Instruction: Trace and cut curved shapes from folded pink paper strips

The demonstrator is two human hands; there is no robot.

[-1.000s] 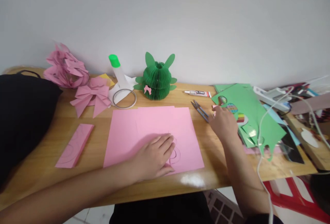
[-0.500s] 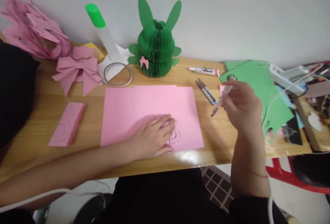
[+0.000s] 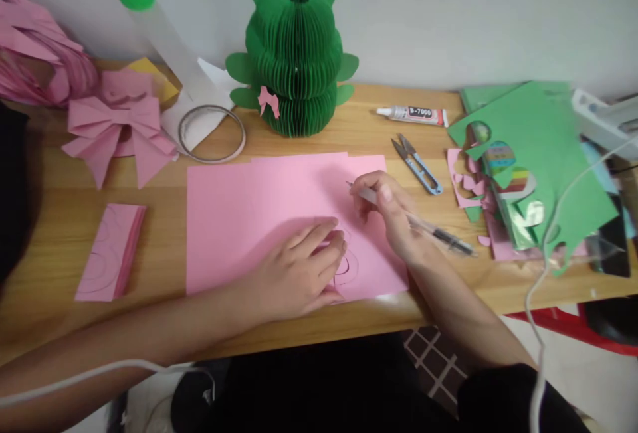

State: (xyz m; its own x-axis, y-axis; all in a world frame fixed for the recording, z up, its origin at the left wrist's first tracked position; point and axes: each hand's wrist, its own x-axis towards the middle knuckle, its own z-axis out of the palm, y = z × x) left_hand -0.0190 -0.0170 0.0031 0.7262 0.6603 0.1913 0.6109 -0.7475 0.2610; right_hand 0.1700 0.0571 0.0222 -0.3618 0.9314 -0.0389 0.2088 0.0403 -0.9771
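Observation:
A pink paper sheet (image 3: pixel 224 214) lies on the wooden table in front of me. My left hand (image 3: pixel 304 263) rests flat on it, fingers stretched out and slightly apart. Beside its fingertips, dark curved pen lines (image 3: pixel 346 268) show on the pink surface; part of the drawing is hidden under the hand. My right hand (image 3: pixel 381 210) is closed around a clear pen (image 3: pixel 441 235). The pen's tip points left, above the sheet's right half; whether it touches the paper I cannot tell.
Behind the sheet stand a green honeycomb paper figure (image 3: pixel 299 54) and a tape ring (image 3: pixel 239 147). Thread snips (image 3: pixel 419 166) and a glue tube (image 3: pixel 416 114) lie right. Green paper (image 3: pixel 563 167) with scraps is farther right. A folded pink stack (image 3: pixel 109 254) and pink bow (image 3: pixel 119 127) lie left.
My right hand has moved left with the pen, from beside the green paper to over the pink sheet, and the pen's tip has turned left. My left hand stays put. The view has shifted closer.

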